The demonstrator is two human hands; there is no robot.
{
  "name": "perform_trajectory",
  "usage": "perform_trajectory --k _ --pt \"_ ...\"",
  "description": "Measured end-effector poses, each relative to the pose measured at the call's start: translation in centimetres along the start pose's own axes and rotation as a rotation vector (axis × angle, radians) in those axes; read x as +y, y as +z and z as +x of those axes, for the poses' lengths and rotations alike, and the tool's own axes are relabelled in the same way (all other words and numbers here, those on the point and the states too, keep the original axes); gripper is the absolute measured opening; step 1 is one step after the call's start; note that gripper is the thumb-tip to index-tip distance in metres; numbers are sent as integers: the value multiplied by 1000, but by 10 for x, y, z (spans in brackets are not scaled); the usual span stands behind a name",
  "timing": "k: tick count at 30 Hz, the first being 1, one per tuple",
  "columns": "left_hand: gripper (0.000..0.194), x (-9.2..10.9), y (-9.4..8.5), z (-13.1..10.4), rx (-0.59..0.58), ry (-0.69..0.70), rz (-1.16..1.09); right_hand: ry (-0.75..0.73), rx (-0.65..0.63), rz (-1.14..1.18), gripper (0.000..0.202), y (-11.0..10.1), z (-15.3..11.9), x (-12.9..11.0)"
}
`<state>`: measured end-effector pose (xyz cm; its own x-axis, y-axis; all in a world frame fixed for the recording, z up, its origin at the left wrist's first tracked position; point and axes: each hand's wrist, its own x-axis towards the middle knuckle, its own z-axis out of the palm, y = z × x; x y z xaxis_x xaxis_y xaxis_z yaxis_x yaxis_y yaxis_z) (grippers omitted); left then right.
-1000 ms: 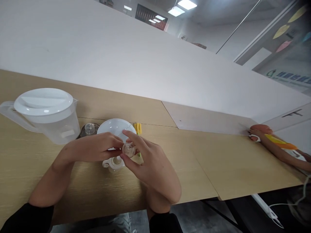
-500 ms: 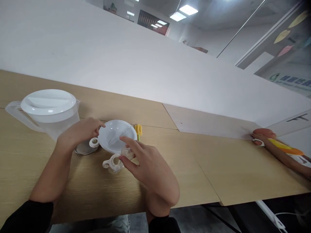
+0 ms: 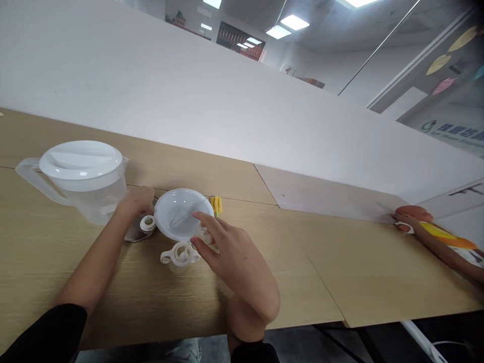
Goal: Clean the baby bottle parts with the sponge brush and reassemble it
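My left hand is over the metal tray, between the pitcher and the bowl; its fingers curl down and whatever they hold is hidden. Beside it on the tray sits a small white ring-like part. My right hand has thumb and forefinger around a small clear piece at the lower right rim of the white bowl. A thin straight line, perhaps a wire or straw, crosses the bowl. Below the bowl stands a small clear cup with a white two-handled collar.
A lidded clear pitcher stands at the left. Yellow-handled tool lies right of the bowl. At the far right, another person's arm reaches to an orange-red object. A white partition rises behind the table.
My left hand has moved right and down from the bowl's rim onto the tray. My right hand has shifted slightly right with the clear piece, away from the two-handled collar.
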<state>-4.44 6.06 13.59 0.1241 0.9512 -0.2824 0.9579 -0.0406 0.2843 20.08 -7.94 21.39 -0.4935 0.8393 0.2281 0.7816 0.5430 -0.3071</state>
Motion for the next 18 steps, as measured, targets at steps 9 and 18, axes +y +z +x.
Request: perform_trajectory --k 9,18 --pt "12 4 8 9 -226 -87 68 49 -35 -38 38 0 4 2" --pt "12 1 0 2 -181 -105 117 31 -48 -38 36 -3 1 0"
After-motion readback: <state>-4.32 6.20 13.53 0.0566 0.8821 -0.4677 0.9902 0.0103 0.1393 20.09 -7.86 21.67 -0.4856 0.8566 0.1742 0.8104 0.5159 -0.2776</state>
